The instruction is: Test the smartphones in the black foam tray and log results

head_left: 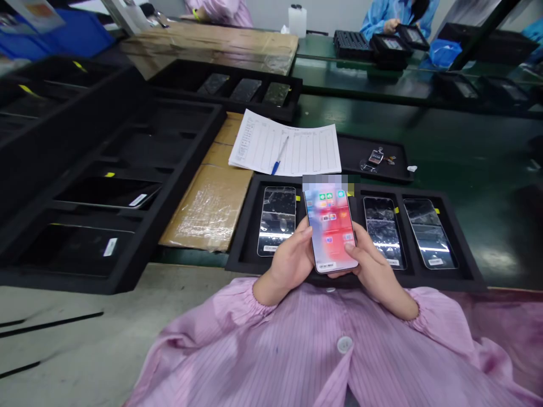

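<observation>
A lit smartphone (333, 226) with app icons on its screen is held upright in front of my chest; a blurred patch covers its top edge. My left hand (292, 257) grips its left side, thumb along the edge. My right hand (375, 268) holds the lower right side, with its thumb over the bottom of the screen. Beneath lies a black foam tray (458, 243) with dark-screened phones in its slots: one phone (278, 220) left of my hands, another phone (384, 229) and a third phone (429, 232) to the right. Yellow tabs stick out beside them.
Printed sheets (258, 141) with a blue pen (280, 155) lie beyond the tray, beside a shallow black tray (348, 152) holding small parts. Large foam trays (169, 226) stand at left near wrapped cardboard (212, 209). A co-worker in blue (373, 20) handles a black box across the bench.
</observation>
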